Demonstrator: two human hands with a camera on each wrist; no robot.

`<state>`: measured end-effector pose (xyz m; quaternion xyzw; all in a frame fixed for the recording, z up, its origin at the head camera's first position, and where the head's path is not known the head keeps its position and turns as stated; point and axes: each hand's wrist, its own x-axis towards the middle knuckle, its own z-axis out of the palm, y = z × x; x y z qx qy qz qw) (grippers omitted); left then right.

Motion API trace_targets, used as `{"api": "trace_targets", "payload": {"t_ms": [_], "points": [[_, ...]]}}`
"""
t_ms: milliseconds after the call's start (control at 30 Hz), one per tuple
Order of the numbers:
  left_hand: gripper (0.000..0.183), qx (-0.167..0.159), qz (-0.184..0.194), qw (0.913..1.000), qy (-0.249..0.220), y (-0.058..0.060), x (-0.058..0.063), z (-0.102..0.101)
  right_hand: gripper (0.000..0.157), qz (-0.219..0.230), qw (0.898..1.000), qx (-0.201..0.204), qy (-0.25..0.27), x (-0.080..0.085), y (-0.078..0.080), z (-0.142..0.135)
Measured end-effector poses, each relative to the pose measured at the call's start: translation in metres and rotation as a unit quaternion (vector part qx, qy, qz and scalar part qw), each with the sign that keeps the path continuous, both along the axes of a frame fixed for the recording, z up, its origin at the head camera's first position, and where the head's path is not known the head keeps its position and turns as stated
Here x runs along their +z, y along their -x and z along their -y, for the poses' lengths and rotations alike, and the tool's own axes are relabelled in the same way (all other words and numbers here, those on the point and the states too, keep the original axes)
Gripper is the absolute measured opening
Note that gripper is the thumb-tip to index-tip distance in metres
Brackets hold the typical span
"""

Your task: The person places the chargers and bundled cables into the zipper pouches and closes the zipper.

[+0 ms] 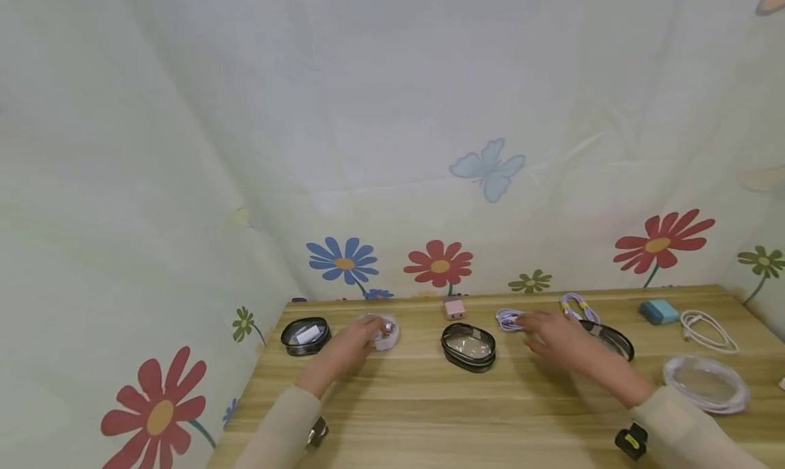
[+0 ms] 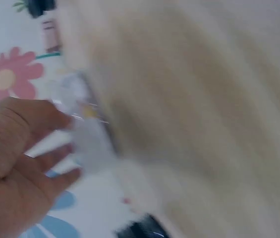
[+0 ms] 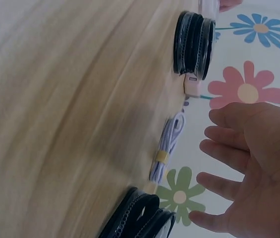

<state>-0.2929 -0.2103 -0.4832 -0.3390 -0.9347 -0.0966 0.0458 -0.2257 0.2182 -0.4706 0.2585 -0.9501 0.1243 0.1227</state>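
My left hand (image 1: pixel 352 350) pinches a clear pouch with a white rim (image 1: pixel 386 339) at the left of the wooden table. In the left wrist view, blurred by motion, the thumb and fingers meet the edge of this clear pouch (image 2: pixel 87 124). My right hand (image 1: pixel 558 339) hovers with spread fingers and holds nothing. Just past its fingertips lies a coiled purple cable (image 1: pixel 509 320), bound by a yellow tie in the right wrist view. Partly behind the right hand is a black-rimmed clear pouch (image 1: pixel 616 339).
Between the hands sits another black-rimmed pouch (image 1: pixel 469 348), with a pink charger (image 1: pixel 454 309) behind it. Far left, a black-rimmed pouch (image 1: pixel 306 337) contains a white item. Rightward are a second purple cable (image 1: pixel 579 307), a teal charger (image 1: pixel 659 312), a white cable (image 1: pixel 709 332) and a pale-rimmed pouch (image 1: pixel 705 384).
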Motion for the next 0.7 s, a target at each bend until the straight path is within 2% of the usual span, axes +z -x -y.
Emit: {"api": "trace_targets", "payload": {"t_ms": [167,267,400,567,700], "points": [[0.032,0.019,-0.026,0.9994,0.013,-0.004,0.019,-0.034,0.036,0.006,1.0,-0.014,0.007,0.002,0.003,-0.003],[0.032,0.007,-0.036,0.9992,0.014,-0.012,0.031,-0.064,0.036,0.006,1.0,-0.024,0.001,0.002,0.004,-0.005],[0.037,-0.022,-0.043,0.9985,0.028,-0.022,0.042,-0.101,0.035,0.0,1.0,-0.026,0.0,0.001,0.004,-0.006],[0.039,-0.039,-0.056,0.9961,0.057,-0.026,0.045,-0.136,0.035,-0.001,1.0,-0.024,0.0,0.003,0.005,-0.006],[0.046,-0.041,-0.053,0.9941,0.085,-0.024,0.039,-0.156,0.036,0.001,1.0,-0.025,-0.002,0.004,0.007,-0.005]]}}
